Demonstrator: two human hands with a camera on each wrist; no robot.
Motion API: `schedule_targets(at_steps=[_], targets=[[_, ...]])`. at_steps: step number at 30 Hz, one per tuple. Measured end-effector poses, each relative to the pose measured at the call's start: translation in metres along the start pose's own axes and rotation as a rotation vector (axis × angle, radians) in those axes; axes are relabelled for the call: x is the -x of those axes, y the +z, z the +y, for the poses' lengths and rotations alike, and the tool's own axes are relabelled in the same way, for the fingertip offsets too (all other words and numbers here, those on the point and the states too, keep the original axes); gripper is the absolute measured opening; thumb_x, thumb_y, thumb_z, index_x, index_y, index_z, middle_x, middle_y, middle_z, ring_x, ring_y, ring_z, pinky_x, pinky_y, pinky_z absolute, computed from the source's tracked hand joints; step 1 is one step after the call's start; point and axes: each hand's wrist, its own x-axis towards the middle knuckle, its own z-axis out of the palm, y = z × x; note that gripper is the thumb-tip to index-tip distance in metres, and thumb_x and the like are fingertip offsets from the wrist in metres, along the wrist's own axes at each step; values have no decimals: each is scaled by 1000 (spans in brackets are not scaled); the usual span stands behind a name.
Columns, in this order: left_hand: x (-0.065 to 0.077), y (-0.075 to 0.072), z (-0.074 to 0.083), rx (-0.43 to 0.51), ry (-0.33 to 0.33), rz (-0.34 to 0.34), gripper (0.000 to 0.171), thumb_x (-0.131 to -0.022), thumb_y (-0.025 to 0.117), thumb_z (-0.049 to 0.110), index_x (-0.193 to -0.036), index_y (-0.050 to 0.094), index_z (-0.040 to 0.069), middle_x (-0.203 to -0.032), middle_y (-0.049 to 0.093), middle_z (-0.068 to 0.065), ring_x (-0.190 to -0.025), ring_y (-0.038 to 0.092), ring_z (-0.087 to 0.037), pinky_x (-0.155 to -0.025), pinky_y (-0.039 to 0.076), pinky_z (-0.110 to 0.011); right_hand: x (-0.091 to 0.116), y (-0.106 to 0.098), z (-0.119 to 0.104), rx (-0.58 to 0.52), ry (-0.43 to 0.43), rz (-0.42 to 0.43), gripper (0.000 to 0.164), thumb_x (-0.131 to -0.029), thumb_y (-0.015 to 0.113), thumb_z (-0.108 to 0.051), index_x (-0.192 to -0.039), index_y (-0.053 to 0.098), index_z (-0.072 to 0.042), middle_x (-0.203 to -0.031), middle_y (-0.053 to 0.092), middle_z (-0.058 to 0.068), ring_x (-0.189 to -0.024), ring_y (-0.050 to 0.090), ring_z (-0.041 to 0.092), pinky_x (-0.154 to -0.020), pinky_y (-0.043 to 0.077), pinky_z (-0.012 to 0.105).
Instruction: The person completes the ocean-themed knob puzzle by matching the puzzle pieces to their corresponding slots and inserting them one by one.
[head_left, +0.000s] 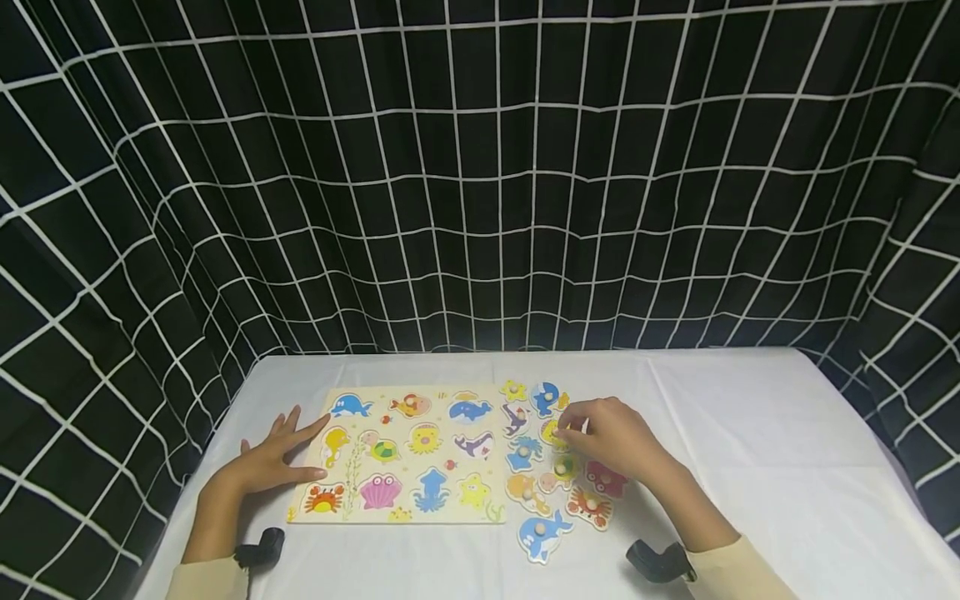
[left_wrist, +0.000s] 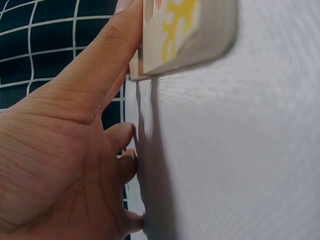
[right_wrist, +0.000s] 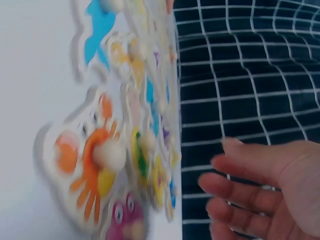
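A pale wooden puzzle board (head_left: pixel 405 483) with sea-animal pictures lies flat on the left of the table. My left hand (head_left: pixel 270 457) rests at its left edge, fingers spread, the thumb and index finger against the board. To the board's right are several loose knobbed puzzle pieces. Over them hovers my right hand (head_left: pixel 615 433), fingers loosely bent, its fingertips overlapping a yellow piece (head_left: pixel 551 432) in the head view. In the right wrist view that hand (right_wrist: pixel 265 190) stands apart from the pieces with nothing between its fingers. The crab piece (right_wrist: pixel 85 165) lies nearest that camera.
Around the right hand lie a pink shell piece (head_left: pixel 603 479), a turtle piece (head_left: pixel 561 473), a blue squid piece (head_left: pixel 523 454) and, nearest the front, a blue whale piece (head_left: pixel 543 537). A white cloth (head_left: pixel 750 442) covers the table. Dark gridded curtain (head_left: pixel 480 208) encloses the back and sides.
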Motion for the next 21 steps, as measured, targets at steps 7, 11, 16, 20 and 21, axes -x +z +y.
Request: schedule_targets(at_steps=[7,11,16,20,21], targets=[[3,-3,1,-17,0,-1,100,-78,79,58,-159,34,19,-165,5,-31,-149,-2,-56,-100,-7,-87,8,-16,15,-15,-8,-121,8,-87,80,-16,-95,78,-16,-79,67,-12,-68,54,8,-64,47,29],[4,-3,-1,3,-5,2,99,-78,80,56,-159,34,18,-165,4,-31,-149,-4,-55,-100,-9,-87,9,-24,21,-33,-57,-152,11,-84,79,-7,-93,79,-14,-81,69,-10,-69,56,9,-63,48,28],[3,-3,4,5,15,3,99,-78,79,57,-158,35,18,-164,5,-32,-149,-2,-57,-99,-8,-87,15,-28,30,-97,-39,-250,11,-82,81,-5,-85,77,-15,-74,68,-7,-67,58,12,-59,48,27],[2,-1,6,-5,-1,-6,100,-78,79,58,-158,35,18,-164,4,-31,-149,-2,-57,-100,-8,-87,18,-26,37,-168,-18,-350,13,-78,84,-5,-83,78,-16,-74,69,-6,-67,60,17,-54,50,27],[1,-1,5,-8,-6,-7,100,-78,79,58,-159,34,18,-165,4,-31,-149,-2,-57,-100,-9,-87,18,-25,38,-170,-18,-362,16,-76,85,-3,-83,78,-16,-75,68,-6,-69,59,17,-54,50,27]])
